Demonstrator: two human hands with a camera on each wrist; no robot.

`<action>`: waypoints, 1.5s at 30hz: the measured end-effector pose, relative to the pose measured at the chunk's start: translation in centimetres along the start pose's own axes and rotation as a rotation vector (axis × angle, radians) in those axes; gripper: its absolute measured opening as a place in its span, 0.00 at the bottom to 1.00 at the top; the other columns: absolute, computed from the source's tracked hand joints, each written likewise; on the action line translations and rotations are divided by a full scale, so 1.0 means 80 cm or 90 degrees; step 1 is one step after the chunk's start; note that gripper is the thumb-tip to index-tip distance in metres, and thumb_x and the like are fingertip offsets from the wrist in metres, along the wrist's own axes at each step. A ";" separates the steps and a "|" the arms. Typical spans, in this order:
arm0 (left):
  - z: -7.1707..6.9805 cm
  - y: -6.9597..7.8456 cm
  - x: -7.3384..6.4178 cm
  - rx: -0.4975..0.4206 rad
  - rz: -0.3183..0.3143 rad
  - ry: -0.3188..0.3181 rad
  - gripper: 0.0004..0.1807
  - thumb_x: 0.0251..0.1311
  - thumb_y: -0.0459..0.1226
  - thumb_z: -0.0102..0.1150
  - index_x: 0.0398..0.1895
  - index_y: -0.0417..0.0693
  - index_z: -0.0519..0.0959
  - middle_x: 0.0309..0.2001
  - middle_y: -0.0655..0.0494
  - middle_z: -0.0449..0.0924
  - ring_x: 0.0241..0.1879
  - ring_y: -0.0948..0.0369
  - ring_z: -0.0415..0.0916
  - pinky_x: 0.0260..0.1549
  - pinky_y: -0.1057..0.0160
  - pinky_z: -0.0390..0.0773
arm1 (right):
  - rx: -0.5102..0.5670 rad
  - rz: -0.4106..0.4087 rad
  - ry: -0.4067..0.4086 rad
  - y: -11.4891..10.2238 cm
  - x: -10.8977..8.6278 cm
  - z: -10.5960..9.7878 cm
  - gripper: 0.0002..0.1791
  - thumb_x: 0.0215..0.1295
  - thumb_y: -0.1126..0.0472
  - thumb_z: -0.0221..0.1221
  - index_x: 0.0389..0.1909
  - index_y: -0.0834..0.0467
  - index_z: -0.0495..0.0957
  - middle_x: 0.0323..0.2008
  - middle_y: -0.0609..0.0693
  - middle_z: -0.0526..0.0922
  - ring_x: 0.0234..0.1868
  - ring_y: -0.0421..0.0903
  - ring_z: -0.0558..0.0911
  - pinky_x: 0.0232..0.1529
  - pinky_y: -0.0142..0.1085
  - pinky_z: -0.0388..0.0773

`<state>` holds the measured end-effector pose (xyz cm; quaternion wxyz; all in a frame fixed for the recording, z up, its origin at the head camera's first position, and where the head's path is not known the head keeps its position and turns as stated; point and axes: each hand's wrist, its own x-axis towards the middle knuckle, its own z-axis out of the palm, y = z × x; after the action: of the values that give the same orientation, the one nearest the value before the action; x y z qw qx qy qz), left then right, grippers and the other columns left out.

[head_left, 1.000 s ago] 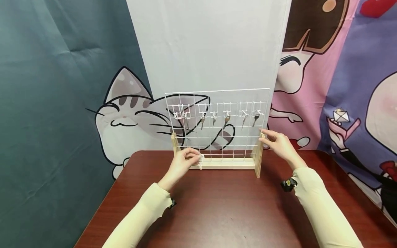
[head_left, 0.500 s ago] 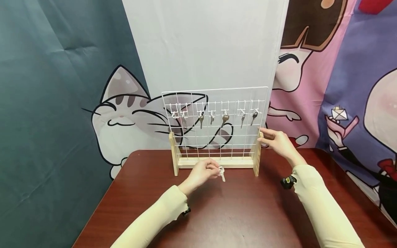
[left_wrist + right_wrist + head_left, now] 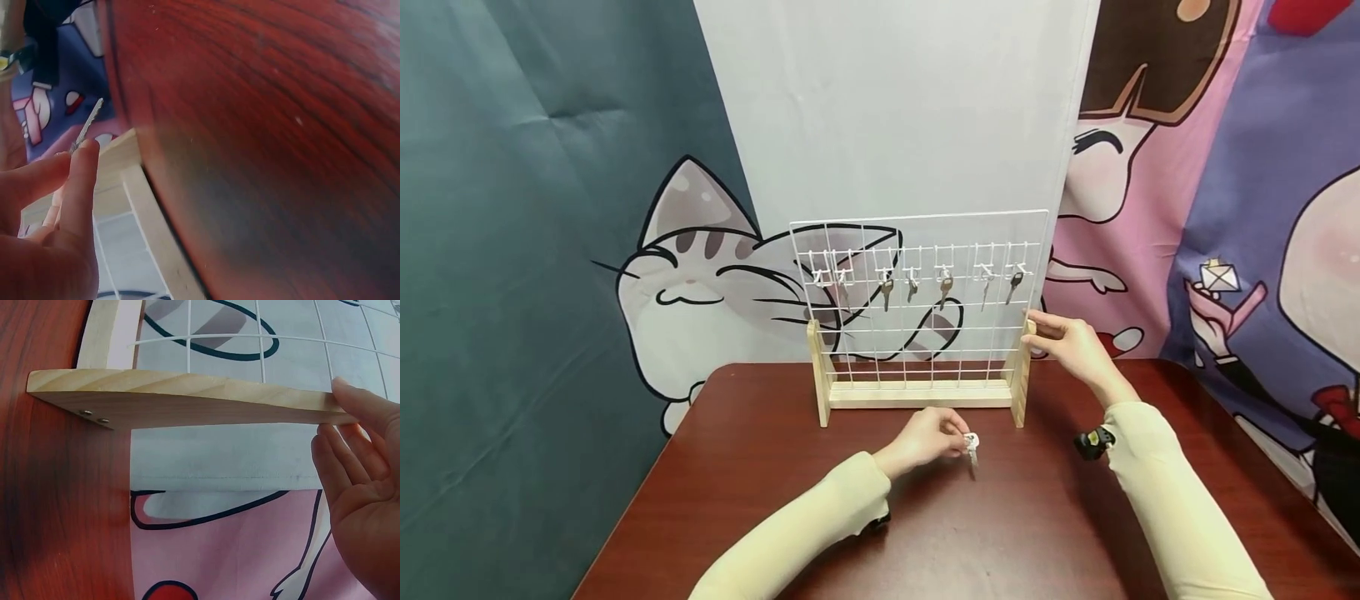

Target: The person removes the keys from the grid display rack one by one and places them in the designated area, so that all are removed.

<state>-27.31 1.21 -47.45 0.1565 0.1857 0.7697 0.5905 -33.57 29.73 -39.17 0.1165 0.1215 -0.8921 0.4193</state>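
Note:
My left hand [image 3: 928, 435] pinches a silver key [image 3: 973, 456] by its head, in front of the rack and over the table. In the left wrist view the key's toothed blade [image 3: 89, 122] sticks out past the thumb and fingertips. With thumb and fingers on either side, my right hand [image 3: 1077, 348] grips the top of the right wooden side post [image 3: 206, 407] of a white wire-grid rack [image 3: 917, 398]. Several keys [image 3: 946, 290] hang from white hooks in a row across the grid.
The rack stands at the back of a reddish-brown wooden table [image 3: 947, 542]. Cloth with cartoon drawings and a plain white curtain [image 3: 902, 108] hangs behind it. A small black device [image 3: 1093, 442] is worn on the right wrist.
My left hand has carried the key rightward and toward the front, away from the rack's lower left part. The right hand stays at the right post.

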 end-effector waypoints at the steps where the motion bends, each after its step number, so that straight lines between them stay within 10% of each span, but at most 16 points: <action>1: 0.004 0.000 0.003 0.005 -0.003 -0.005 0.04 0.57 0.20 0.63 0.34 0.32 0.81 0.28 0.48 0.84 0.32 0.46 0.86 0.33 0.53 0.88 | -0.004 0.001 0.005 0.000 0.001 -0.001 0.32 0.65 0.51 0.68 0.68 0.56 0.74 0.59 0.57 0.80 0.57 0.51 0.82 0.39 0.18 0.74; 7: 0.027 -0.001 0.017 0.028 -0.014 -0.032 0.04 0.56 0.20 0.64 0.31 0.34 0.81 0.23 0.53 0.82 0.24 0.59 0.83 0.27 0.65 0.86 | -0.016 -0.005 0.005 -0.004 0.002 -0.008 0.32 0.64 0.51 0.69 0.67 0.57 0.75 0.56 0.58 0.83 0.50 0.37 0.83 0.40 0.18 0.74; 16: 0.060 -0.004 0.016 0.093 -0.027 -0.069 0.07 0.55 0.21 0.66 0.28 0.38 0.81 0.20 0.58 0.80 0.19 0.66 0.78 0.23 0.68 0.84 | -0.033 0.013 0.006 0.001 -0.009 -0.011 0.33 0.64 0.49 0.69 0.67 0.56 0.75 0.54 0.58 0.83 0.54 0.52 0.83 0.40 0.17 0.70; 23: 0.070 -0.003 0.015 0.113 -0.053 -0.038 0.08 0.52 0.20 0.69 0.32 0.34 0.80 0.20 0.54 0.83 0.19 0.66 0.79 0.21 0.69 0.83 | 0.010 0.027 -0.006 0.004 -0.010 -0.007 0.33 0.64 0.50 0.69 0.68 0.57 0.74 0.56 0.60 0.82 0.44 0.31 0.83 0.36 0.24 0.81; 29: 0.072 -0.004 0.016 0.185 -0.061 -0.040 0.08 0.53 0.25 0.73 0.25 0.41 0.81 0.19 0.59 0.82 0.16 0.67 0.77 0.18 0.72 0.80 | -0.009 0.023 -0.001 0.004 -0.008 -0.006 0.33 0.64 0.50 0.69 0.68 0.57 0.74 0.57 0.59 0.81 0.49 0.42 0.84 0.35 0.22 0.77; 37: 0.069 0.001 0.021 0.270 -0.030 -0.051 0.07 0.54 0.30 0.74 0.25 0.44 0.82 0.17 0.62 0.81 0.13 0.69 0.74 0.16 0.76 0.75 | -0.010 0.019 -0.003 -0.001 -0.003 -0.007 0.33 0.64 0.50 0.69 0.67 0.58 0.74 0.55 0.59 0.82 0.45 0.34 0.83 0.35 0.23 0.78; 45: 0.068 0.007 0.018 0.316 -0.045 -0.030 0.10 0.50 0.31 0.76 0.19 0.48 0.82 0.14 0.67 0.76 0.13 0.70 0.75 0.15 0.76 0.74 | -0.036 0.024 -0.009 -0.006 -0.003 -0.004 0.34 0.64 0.47 0.68 0.68 0.54 0.74 0.57 0.56 0.82 0.58 0.53 0.80 0.41 0.19 0.68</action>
<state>-26.04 6.67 -48.34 0.1446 0.2054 0.8931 0.3731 -33.13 29.68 -38.69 0.1056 0.1043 -0.9065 0.3952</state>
